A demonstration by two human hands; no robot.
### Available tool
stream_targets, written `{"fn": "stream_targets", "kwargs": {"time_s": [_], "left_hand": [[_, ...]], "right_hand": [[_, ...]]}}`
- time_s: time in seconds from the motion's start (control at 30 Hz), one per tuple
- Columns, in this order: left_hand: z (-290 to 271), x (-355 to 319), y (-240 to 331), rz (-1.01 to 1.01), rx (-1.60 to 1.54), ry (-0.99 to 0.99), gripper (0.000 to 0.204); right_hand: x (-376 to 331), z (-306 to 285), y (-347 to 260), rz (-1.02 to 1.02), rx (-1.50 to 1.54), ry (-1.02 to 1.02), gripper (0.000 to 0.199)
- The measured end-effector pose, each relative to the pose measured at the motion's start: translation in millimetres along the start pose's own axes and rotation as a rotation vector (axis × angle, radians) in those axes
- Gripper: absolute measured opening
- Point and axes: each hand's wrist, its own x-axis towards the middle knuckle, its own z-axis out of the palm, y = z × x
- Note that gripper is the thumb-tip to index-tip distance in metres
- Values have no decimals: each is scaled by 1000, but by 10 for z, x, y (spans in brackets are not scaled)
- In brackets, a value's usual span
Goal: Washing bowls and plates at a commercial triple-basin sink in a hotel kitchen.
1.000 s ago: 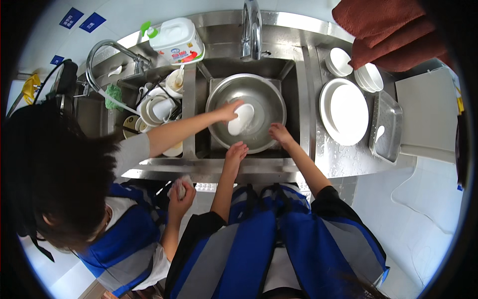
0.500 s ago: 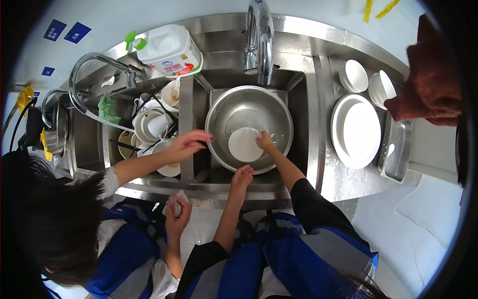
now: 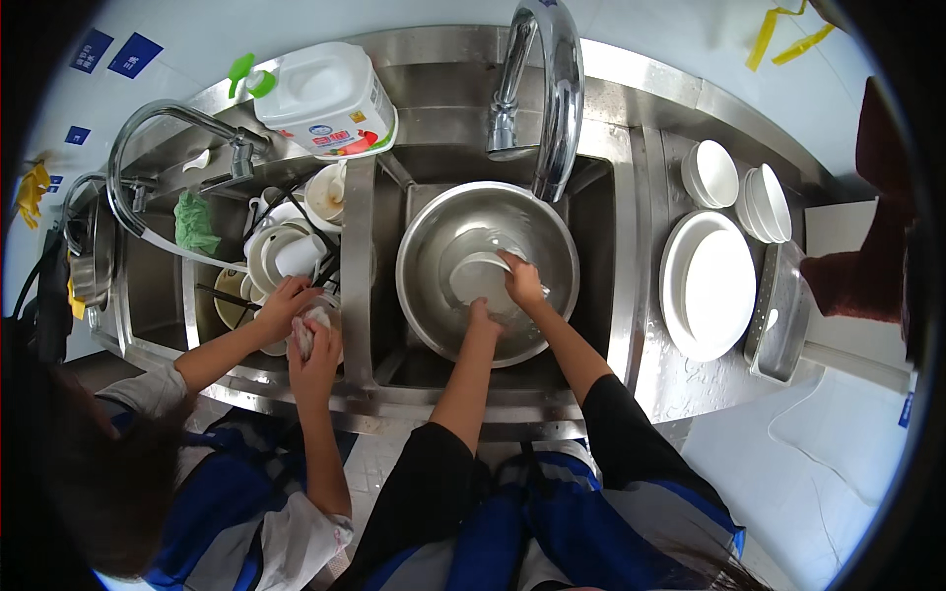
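A large steel basin [image 3: 418, 307] with water in it stands in the middle sink. Inside, a white bowl [image 3: 471, 280] lies tilted and partly under the water. My right hand [image 3: 525, 282] is closed on its far right rim. At its near side my left hand [image 3: 481, 315] dips into the water, its fingertips partly hidden, and appears to grip the near rim. A curved chrome faucet [image 3: 562, 108] arches over the far right of the basin.
A co-worker at left holds a crumpled cloth [image 3: 311, 333] over a sink of stacked dishes [image 3: 281, 251]. White bowls [image 3: 709, 175], a large white plate [image 3: 680, 330] and a steel tray [image 3: 775, 340] are on the right counter. A white jug [image 3: 330, 98] stands behind.
My left hand has moved from outside the basin's near rim into it, onto the bowl. The bowl has tilted. The co-worker's hands have come together over the left sink with the cloth.
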Motion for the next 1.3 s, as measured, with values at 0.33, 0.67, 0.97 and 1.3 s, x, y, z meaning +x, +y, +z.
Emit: {"fn": "stream_targets", "kwargs": {"time_s": [0.33, 0.67, 0.97, 1.3], "left_hand": [[-55, 368, 234, 560, 258, -93, 47], [-40, -287, 435, 1170, 1102, 193, 68], [-34, -328, 920, 588, 1483, 82, 45], [-25, -70, 165, 1134, 779, 327, 56]], "right_hand": [[-33, 160, 426, 556, 657, 97, 26], [-299, 521, 89, 524, 46, 32, 70], [165, 88, 82, 17, 28, -423, 43], [-366, 357, 545, 410, 311, -169, 51]]}}
